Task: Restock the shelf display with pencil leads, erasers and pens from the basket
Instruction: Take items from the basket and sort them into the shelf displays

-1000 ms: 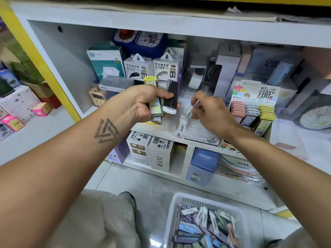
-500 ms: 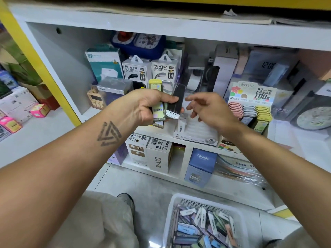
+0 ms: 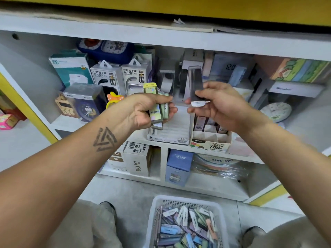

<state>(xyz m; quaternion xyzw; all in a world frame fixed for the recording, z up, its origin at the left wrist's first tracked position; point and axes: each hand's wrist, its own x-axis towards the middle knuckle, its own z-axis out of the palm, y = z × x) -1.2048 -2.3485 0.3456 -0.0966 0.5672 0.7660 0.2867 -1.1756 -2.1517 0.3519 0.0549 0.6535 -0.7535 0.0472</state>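
Held case: a slim dark translucent plastic lead case with a white cap (image 3: 195, 86) stands nearly upright in the right hand (image 3: 220, 106), cap end down.
Right grip: thumb and fingertips pinch the case near its white cap; most of its length stands free above the grip, so a loose pinch could let it pivot or slip out.
Left grip: the left hand (image 3: 145, 110) is curled round a fanned bundle of flat pastel lead cases, yellow-green and mint (image 3: 156, 104). Several poke out above and below the grip; the lowest looks least secured and, by judgement, is the likeliest to slide out if the fingers ease.
Target below the right grip: a cream cardboard display box with dividers and a 0.7 label (image 3: 211, 138) sits on the shelf just under the hand. Its back rows are filled and the front slots look bare; the case could land in a wrong slot or catch on a divider.
Neighbour: a white 2B display box (image 3: 170, 133) sits below and between the two grips, touching the cream box. Grades could be mixed up here.
Far below: the white plastic mesh basket (image 3: 186, 204) on the floor holds more mixed stock; a case dropped from either grip may miss it and hit the floor.
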